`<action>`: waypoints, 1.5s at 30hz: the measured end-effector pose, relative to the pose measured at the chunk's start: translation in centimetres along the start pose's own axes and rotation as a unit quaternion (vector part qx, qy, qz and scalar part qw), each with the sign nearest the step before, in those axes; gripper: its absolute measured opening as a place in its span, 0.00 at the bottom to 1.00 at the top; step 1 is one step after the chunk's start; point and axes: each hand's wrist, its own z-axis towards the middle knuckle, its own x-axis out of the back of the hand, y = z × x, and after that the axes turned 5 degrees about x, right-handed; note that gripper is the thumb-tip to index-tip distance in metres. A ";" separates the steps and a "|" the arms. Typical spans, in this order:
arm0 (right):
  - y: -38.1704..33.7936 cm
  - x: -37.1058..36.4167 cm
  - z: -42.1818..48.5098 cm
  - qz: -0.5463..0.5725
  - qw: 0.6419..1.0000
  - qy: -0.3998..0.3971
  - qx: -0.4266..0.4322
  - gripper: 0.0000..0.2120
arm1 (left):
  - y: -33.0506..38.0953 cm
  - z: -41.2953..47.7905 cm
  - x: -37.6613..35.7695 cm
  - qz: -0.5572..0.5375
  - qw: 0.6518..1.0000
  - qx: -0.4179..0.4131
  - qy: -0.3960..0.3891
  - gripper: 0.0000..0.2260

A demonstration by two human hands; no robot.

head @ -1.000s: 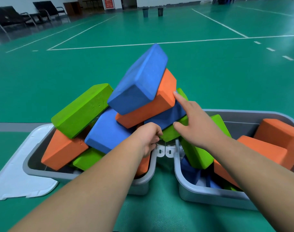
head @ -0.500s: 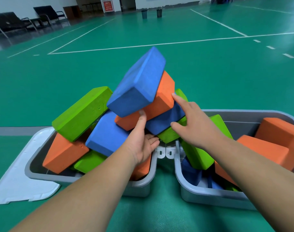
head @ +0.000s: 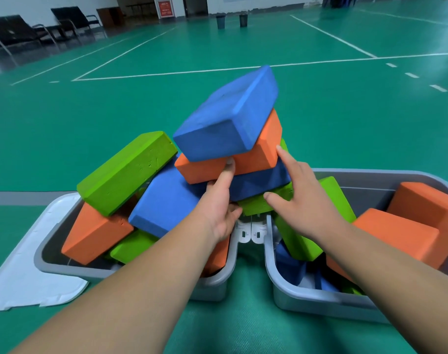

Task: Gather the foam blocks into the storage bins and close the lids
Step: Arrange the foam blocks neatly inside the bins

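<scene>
Two grey storage bins stand side by side on the green floor, the left bin (head: 49, 264) and the right bin (head: 317, 302). Foam blocks are heaped high across both. A blue block (head: 228, 118) tops the pile, resting on an orange block (head: 261, 152) and a dark blue block (head: 261, 182). My left hand (head: 220, 205) clasps the dark blue block, thumb up against the orange one, fingers curled beneath. My right hand (head: 304, 198) lies spread on the pile's right side, index finger at the orange block's corner, thumb on a green block (head: 256, 204).
A white lid (head: 26, 272) lies flat on the floor left of the left bin. White latches (head: 251, 232) sit where the bins meet. Orange blocks (head: 396, 236) fill the right bin's far side. Black chairs (head: 21, 31) and two dark buckets (head: 231, 20) stand far off.
My left hand has gone from a fist to an open grasp, thumb sliding up onto the orange block. The stack has tilted slightly. My right hand has barely moved.
</scene>
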 end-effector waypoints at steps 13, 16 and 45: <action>-0.2 -0.6 -1.1 0.062 0.996 0.057 -0.028 0.43 | 1.7 -0.3 -1.0 0.035 0.999 -0.029 0.013 0.35; 0.1 -0.2 -1.2 0.062 0.995 0.069 -0.027 0.44 | 1.7 0.1 -1.6 0.027 0.999 -0.037 0.012 0.34; 0.2 -1.6 -1.7 0.167 0.981 0.091 -0.046 0.41 | 2.8 0.0 -0.4 0.128 0.982 -0.122 0.067 0.44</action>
